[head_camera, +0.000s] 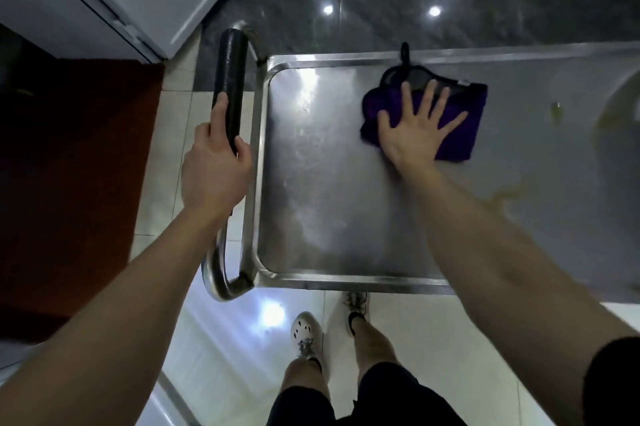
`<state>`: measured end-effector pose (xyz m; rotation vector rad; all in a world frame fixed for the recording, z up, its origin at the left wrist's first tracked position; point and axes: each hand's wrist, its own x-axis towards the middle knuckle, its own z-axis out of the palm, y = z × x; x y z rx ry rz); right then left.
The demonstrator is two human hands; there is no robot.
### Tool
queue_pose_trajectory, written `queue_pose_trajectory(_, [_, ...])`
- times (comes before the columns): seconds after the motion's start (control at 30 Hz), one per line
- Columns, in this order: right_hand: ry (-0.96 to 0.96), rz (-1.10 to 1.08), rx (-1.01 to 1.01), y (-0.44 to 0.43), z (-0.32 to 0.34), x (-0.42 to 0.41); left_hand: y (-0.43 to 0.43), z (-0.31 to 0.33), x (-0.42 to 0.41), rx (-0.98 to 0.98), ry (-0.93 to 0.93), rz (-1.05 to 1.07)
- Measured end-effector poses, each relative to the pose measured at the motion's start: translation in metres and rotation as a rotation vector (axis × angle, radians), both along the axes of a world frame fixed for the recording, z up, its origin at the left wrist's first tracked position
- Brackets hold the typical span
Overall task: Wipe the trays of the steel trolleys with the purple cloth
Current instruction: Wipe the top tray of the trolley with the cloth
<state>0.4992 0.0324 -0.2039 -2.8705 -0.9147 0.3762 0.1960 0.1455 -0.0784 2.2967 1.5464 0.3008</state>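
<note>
Purple folded cloth (460, 129) lies at the upper right of the shiny steel trolley tray (311, 183), near its far rim. The right hand (415, 127) presses flat on it, fingers spread wide, gripping nothing. Unwiped tray stretches toward the frame's left. The left hand (216, 166) wraps the black padded trolley handle (231, 79).

Person's wearing black shorts (381, 401), and a black short sleeve (613, 380) shows on the right arm, forearms bare. White clog-type shoe (304, 328) with oval holes on the left foot. Low black socks (355, 320), shins bare. The other shoe's too blurry to tell.
</note>
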Motion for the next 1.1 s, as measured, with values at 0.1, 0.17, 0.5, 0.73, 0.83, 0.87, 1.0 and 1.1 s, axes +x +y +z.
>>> queue_pose_trajectory(0.1, [-0.014,0.34,0.08,-0.001,-0.008,-0.114,0.001,0.001,0.001,-0.002,0.026,0.006])
queue_pose_trajectory(0.17, [-0.01,0.609,0.129,-0.025,-0.017,-0.185,0.002,0.0,0.0,0.006,0.033,-0.002])
queue_pose_trajectory(0.5, [-0.078,0.566,0.007,-0.174,-0.019,-0.132,0.011,-0.015,0.0,0.168,0.143,-0.05])
queue_pose_trajectory(0.73, [-0.127,0.532,-0.119,-0.217,0.008,-0.082,0.008,-0.009,0.008,0.616,0.401,-0.769])
queue_pose_trajectory(0.83, [-0.077,0.55,-0.14,-0.214,0.008,-0.078,-0.025,-0.005,0.035,0.421,0.483,-0.847])
queue_pose_trajectory(0.87, [-0.065,0.553,-0.138,-0.214,0.006,-0.077,-0.038,-0.004,0.05,0.298,0.503,-0.818])
queue_pose_trajectory(1.0, [-0.063,0.574,-0.085,-0.219,-0.002,-0.077,-0.083,-0.008,0.124,-0.053,0.471,-0.677])
queue_pose_trajectory(1.1, [-0.058,0.624,-0.023,-0.223,-0.006,-0.07,-0.102,-0.015,0.179,-0.205,0.453,-0.573])
